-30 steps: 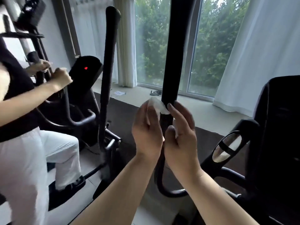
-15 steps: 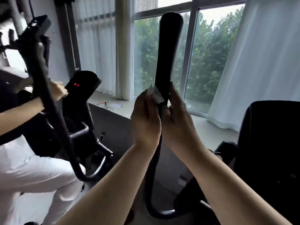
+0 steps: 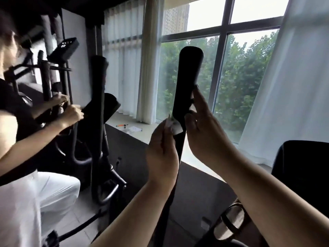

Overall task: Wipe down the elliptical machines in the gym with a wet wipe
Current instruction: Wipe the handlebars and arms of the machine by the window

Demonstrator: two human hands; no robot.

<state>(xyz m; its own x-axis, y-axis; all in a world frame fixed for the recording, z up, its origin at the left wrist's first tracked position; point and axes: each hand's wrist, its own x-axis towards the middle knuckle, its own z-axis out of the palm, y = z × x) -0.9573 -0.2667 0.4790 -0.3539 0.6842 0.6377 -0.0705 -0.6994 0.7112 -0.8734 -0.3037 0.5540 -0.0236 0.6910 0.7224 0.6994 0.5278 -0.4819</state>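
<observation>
Both our hands are raised at the black handlebar (image 3: pixel 187 90) of the elliptical, one on each side. Our left hand (image 3: pixel 162 148) is closed on the wet wipe (image 3: pixel 175 128), pinching the white wad against the near-left face of the bar; only a small folded corner shows above the fingers. Our right hand (image 3: pixel 204 129) sits just across the bar, fingers loosely curled with the forefinger stretched up along the bar's right edge, touching it; it does not look clamped, and whether it holds any of the wipe we cannot tell.

What matters for the next stroke, as we judge it, is that the bar runs nearly upright, leaning slightly right toward its rounded top, and most of the padded grip lies above the wipe. So the wipe travels along that long axis, upward from the left hand, which is the nearer one to the work, while the right steadies.

Below our wrists the bar drops out of sight between our forearms, and its far side is hidden. To the right of our right arm the dark body of the machine (image 3: pixel 302 166) is cut off by the frame edge. Well off to the left, another person (image 3: pixel 21 139) works a second elliptical (image 3: pixel 98 122), blurred. Beyond all of it stand the window (image 3: pixel 222 50) and white curtains (image 3: pixel 276 86).
</observation>
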